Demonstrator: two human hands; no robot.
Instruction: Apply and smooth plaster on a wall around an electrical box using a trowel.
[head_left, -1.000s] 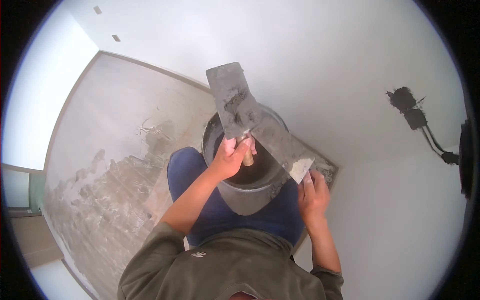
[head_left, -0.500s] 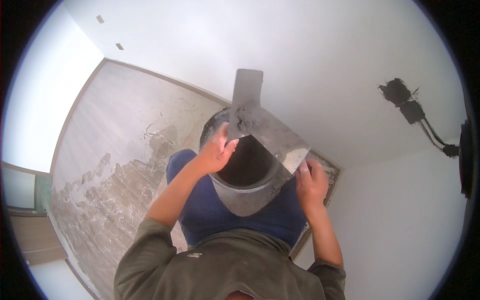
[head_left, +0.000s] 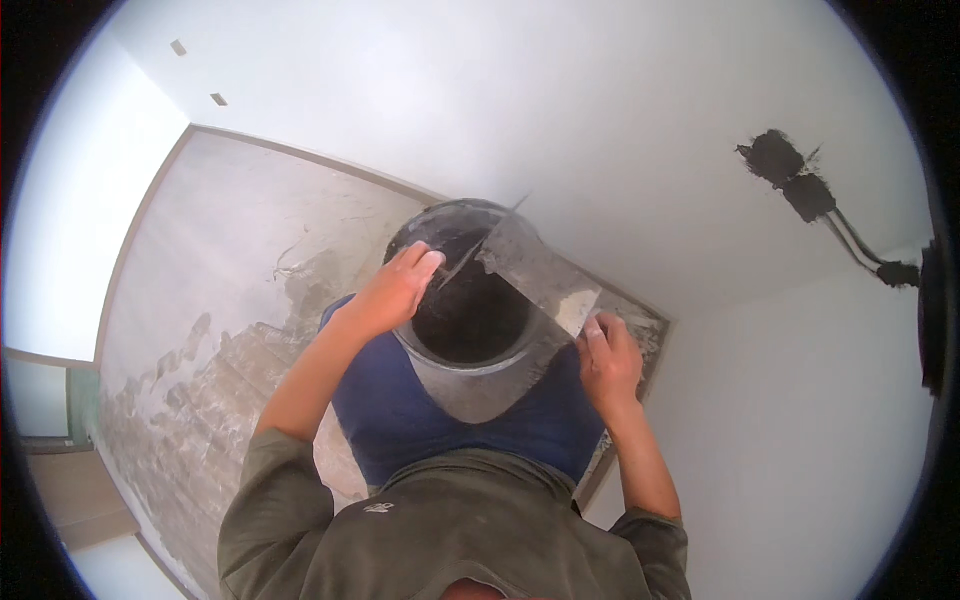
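My left hand (head_left: 395, 290) is closed round the hidden handle of a trowel (head_left: 462, 262), whose thin metal blade is seen nearly edge-on. My right hand (head_left: 610, 365) grips another flat metal trowel (head_left: 540, 280), smeared grey with a pale patch near that hand. Both blades are over a black bucket (head_left: 465, 369) with a dark inside, standing between my knees in blue trousers (head_left: 370, 400). The two blades meet or overlap near the bucket's upper right; whether they touch I cannot tell.
White walls (head_left: 650, 120) meet in a corner at the right, edged by baseboard (head_left: 310, 158). Dark patches and two conduits (head_left: 805, 195) mark the right wall. The dusty floor (head_left: 220, 400) carries rough smears. A doorway and brown flooring (head_left: 75, 490) show at the far left.
The left trowel has turned from flat and broad to edge-on and moved lower. My left hand has shifted left and up. The right hand and its trowel have risen slightly.
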